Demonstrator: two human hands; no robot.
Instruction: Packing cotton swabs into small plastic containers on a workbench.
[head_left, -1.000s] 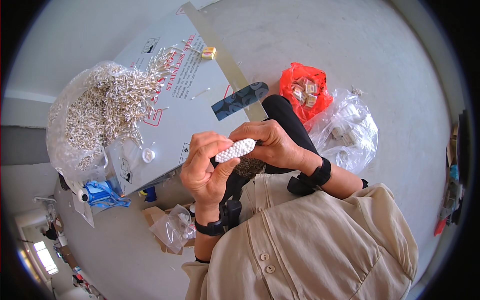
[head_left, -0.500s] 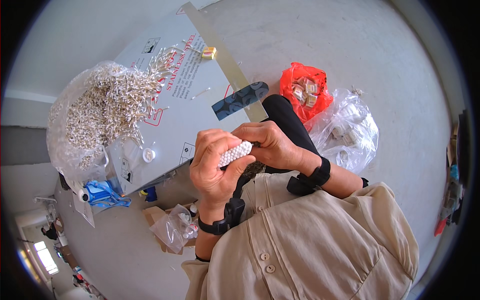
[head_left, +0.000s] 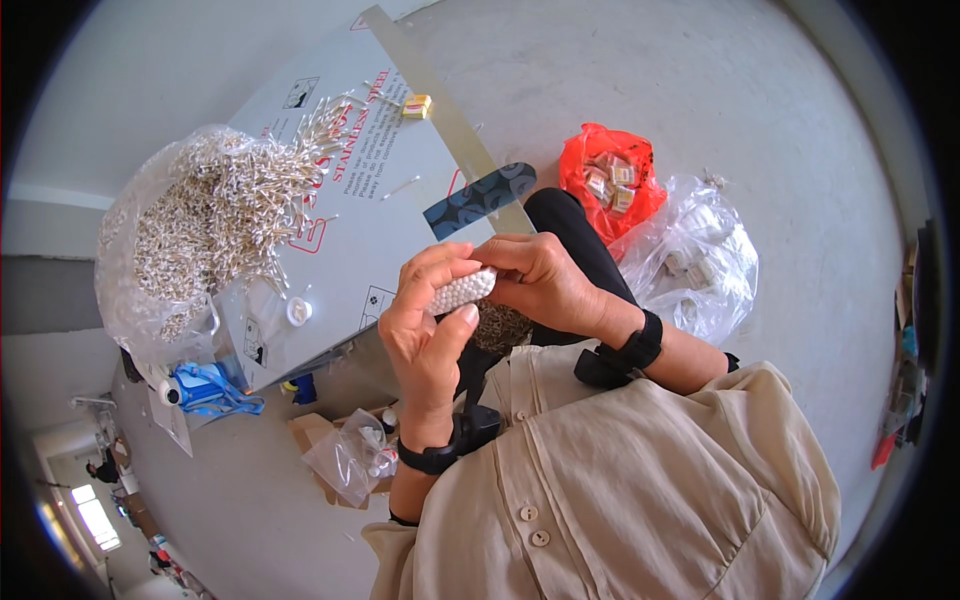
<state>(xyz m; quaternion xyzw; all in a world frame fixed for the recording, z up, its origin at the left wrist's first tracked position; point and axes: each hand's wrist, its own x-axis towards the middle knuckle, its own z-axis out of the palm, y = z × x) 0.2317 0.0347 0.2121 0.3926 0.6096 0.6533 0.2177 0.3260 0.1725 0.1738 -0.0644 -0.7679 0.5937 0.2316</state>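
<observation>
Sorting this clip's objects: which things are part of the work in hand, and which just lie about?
In hand: white beaded piece, held between left hand and right hand.
Lying about: heap of metal pins, grey carton, red bag, clear bags, blue packet.

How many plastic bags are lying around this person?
4: a big clear bag of metal pins at the left, a red bag and a clear bag at the right, a small clear bag below. More may be hidden.
</observation>
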